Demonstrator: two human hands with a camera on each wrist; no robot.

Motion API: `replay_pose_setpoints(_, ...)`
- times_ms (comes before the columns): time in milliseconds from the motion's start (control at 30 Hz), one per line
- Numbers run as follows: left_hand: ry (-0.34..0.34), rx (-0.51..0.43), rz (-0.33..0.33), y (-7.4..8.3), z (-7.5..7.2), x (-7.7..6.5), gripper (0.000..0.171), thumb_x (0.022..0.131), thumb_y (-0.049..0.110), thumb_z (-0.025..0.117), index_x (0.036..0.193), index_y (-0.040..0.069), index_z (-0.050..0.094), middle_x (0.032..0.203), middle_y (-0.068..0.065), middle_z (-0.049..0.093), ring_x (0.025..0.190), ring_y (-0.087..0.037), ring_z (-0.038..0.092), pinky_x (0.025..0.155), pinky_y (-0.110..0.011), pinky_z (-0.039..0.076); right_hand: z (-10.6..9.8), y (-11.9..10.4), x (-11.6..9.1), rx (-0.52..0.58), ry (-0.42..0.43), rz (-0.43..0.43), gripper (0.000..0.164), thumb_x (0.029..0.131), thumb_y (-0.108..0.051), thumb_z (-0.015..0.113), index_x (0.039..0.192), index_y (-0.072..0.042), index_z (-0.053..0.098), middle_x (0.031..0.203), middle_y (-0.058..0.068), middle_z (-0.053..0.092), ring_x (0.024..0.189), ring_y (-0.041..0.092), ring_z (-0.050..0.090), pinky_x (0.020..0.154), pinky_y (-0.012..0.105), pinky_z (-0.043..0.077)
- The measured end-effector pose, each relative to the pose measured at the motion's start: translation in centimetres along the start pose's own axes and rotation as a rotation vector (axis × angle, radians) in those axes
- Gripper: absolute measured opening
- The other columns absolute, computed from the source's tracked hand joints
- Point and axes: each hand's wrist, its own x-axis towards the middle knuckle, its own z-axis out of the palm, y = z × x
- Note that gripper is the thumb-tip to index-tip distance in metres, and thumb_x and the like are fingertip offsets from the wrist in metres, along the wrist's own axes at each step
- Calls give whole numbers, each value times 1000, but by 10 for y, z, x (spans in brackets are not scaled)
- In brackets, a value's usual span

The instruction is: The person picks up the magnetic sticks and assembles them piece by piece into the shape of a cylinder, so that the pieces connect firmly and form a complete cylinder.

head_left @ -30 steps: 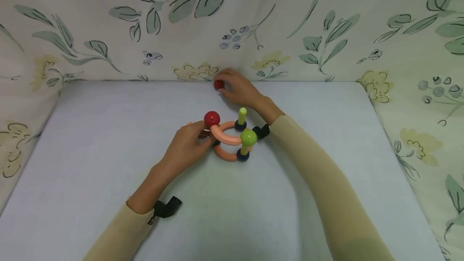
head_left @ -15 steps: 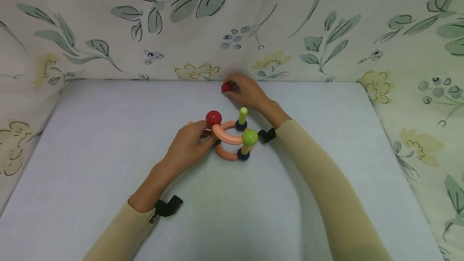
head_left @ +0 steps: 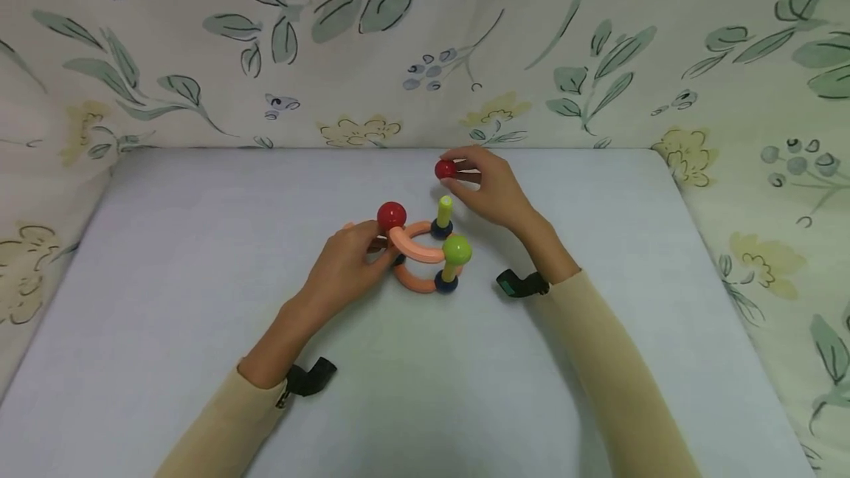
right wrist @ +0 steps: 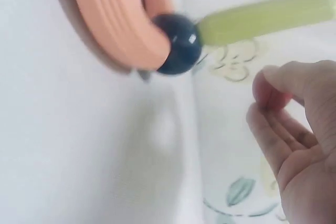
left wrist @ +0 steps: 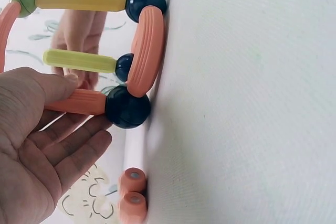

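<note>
My left hand (head_left: 345, 264) pinches an upright orange rod (left wrist: 86, 102) of a magnetic-stick structure on the table. Curved orange rods (left wrist: 147, 51) and navy balls (left wrist: 127, 107) form its base ring. A red ball (head_left: 391, 216) and a green ball (head_left: 457, 249) sit on top, joined by another curved orange rod (head_left: 417, 249). Below the green ball stands a yellow rod (left wrist: 81, 0). At the back rises a yellow-green rod (head_left: 445, 211) with a bare upper end. Behind it, my right hand (head_left: 494, 190) holds a second red ball (head_left: 445, 169) between thumb and fingertips.
Two orange pieces (left wrist: 133, 208) with metal-tipped ends lie on the table beyond my left hand, mostly hidden in the head view. A floral cloth (head_left: 279, 80) hangs along the back edge of the white table (head_left: 199, 242).
My right hand has drawn the red ball from the table's back edge rightward and a little nearer. The left hand stays at the structure, which has hardly moved.
</note>
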Motion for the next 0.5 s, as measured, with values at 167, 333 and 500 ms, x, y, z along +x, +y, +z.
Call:
replay_pose_setpoints(167, 3, -5, 14, 0, 1, 1, 30, 96, 14, 78, 124, 3, 73, 118, -15, 80, 105, -29, 80, 103, -52, 56, -13, -17, -21, 13, 99, -55, 39, 97, -9, 77, 134, -3, 66, 129, 13, 71, 120, 28, 72, 101, 38, 60)
replay_pose_setpoints(333, 6, -3, 15, 0, 1, 2, 29, 97, 14, 77, 124, 3, 73, 117, -15, 80, 105, -30, 79, 101, -50, 59, -23, -33, -35, 10, 149, -115, 43, 95, -7, 79, 136, -4, 66, 130, 11, 71, 119, 24, 72, 99, 31, 60)
replay_pose_setpoints(500, 5, 9, 7, 0, 2, 1, 27, 97, 13, 77, 121, 1, 73, 116, -15, 80, 105, -30, 79, 95, -47, 63, -24, -53, -49, 4, 145, -183, 41, 94, -5, 79, 134, -5, 67, 128, 8, 72, 116, 20, 73, 99, 32, 61)
